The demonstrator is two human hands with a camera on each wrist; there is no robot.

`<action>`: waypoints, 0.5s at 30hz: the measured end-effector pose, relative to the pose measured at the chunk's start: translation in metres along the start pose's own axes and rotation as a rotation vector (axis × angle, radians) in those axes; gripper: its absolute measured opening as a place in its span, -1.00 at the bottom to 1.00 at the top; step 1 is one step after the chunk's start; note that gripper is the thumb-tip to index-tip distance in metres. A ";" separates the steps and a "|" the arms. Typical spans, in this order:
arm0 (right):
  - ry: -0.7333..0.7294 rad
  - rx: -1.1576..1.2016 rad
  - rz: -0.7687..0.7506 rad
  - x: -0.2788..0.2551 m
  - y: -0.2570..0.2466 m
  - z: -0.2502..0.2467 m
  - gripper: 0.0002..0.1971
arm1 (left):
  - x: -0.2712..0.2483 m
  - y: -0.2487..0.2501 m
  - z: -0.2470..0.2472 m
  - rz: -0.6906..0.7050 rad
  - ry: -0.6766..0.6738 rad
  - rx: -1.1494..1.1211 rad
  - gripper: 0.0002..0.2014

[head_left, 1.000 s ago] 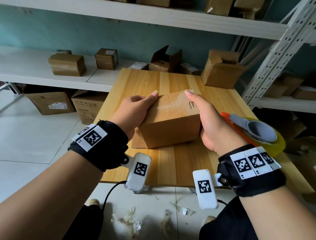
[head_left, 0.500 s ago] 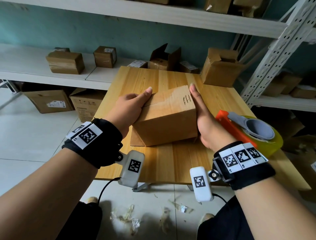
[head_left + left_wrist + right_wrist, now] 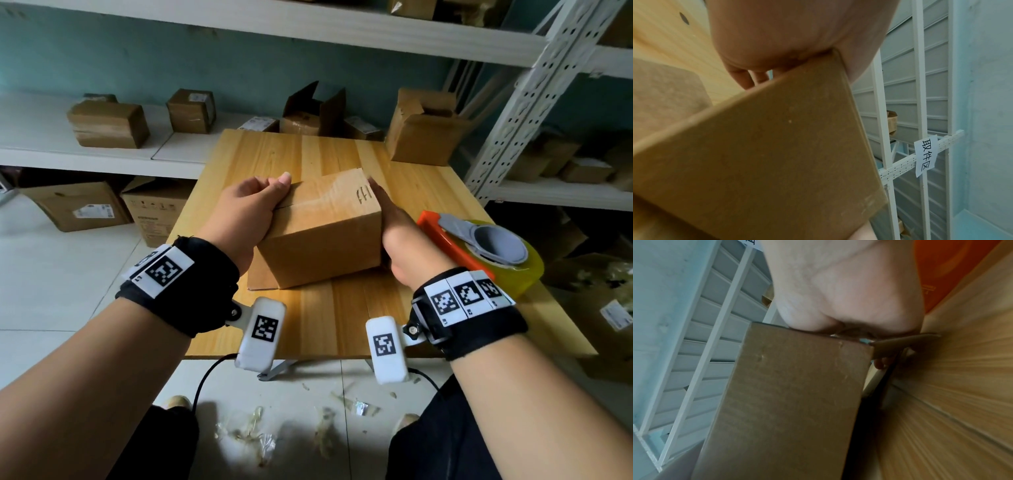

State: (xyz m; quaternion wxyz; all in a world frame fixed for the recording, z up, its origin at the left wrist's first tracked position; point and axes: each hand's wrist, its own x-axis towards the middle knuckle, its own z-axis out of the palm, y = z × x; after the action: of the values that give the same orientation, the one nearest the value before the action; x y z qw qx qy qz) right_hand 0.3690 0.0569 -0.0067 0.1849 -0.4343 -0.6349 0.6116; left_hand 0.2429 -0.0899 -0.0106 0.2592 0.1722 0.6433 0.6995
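A brown cardboard box [image 3: 322, 236] with pen marks on top sits slightly tilted on the wooden table [image 3: 308, 154]. A loose flap [image 3: 262, 277] sticks out at its lower left. My left hand [image 3: 250, 209] grips the box's upper left edge, thumb on top and fingers down the left side. In the left wrist view the left hand [image 3: 797, 32] shows its fingers behind the box [image 3: 766, 154]. My right hand [image 3: 394, 226] presses flat on the right side. In the right wrist view the right hand's [image 3: 849, 288] palm meets the box [image 3: 793, 394] edge.
An orange tape dispenser [image 3: 486, 246] with a grey handle and a yellowish roll lies just right of my right hand. An open carton [image 3: 424, 133] stands at the table's far right corner. Behind are white shelves with several cartons [image 3: 109, 125] and a metal rack upright [image 3: 534, 92]. Tape scraps [image 3: 253, 435] litter the floor.
My right hand slid off the box's top down onto its right side. The box turned a little between both hands. My left hand kept its hold.
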 end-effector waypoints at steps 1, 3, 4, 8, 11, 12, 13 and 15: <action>0.010 0.018 -0.025 0.002 0.002 -0.002 -0.41 | 0.000 0.000 0.001 0.016 0.005 -0.002 -0.81; -0.061 0.107 -0.100 0.000 0.004 -0.004 -0.44 | 0.002 0.001 0.003 0.045 0.011 0.016 -0.84; -0.107 0.154 -0.140 -0.004 0.004 -0.004 -0.44 | 0.003 0.002 0.004 0.060 0.011 0.039 -0.85; -0.052 0.116 -0.467 -0.014 0.007 0.001 -0.45 | 0.009 0.007 0.004 0.128 0.012 0.171 -0.86; -0.074 -0.029 -0.596 -0.009 0.016 0.004 -0.71 | 0.011 0.007 0.006 0.122 0.017 0.169 -0.86; -0.084 -0.026 -0.586 -0.006 0.018 0.003 -0.76 | 0.012 0.006 0.006 0.122 0.023 0.145 -0.86; -0.106 -0.020 -0.560 -0.004 0.018 0.003 -0.79 | 0.012 0.005 0.007 0.132 0.035 0.128 -0.87; -0.168 -0.044 -0.502 -0.003 0.015 0.001 -0.80 | 0.013 0.004 0.008 0.177 0.066 0.138 -0.87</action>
State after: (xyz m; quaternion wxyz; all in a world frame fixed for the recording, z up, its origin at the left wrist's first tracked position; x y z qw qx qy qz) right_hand 0.3749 0.0520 -0.0196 0.2680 -0.2147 -0.7491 0.5665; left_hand 0.2363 -0.0761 -0.0073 0.1624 0.2225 0.6805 0.6790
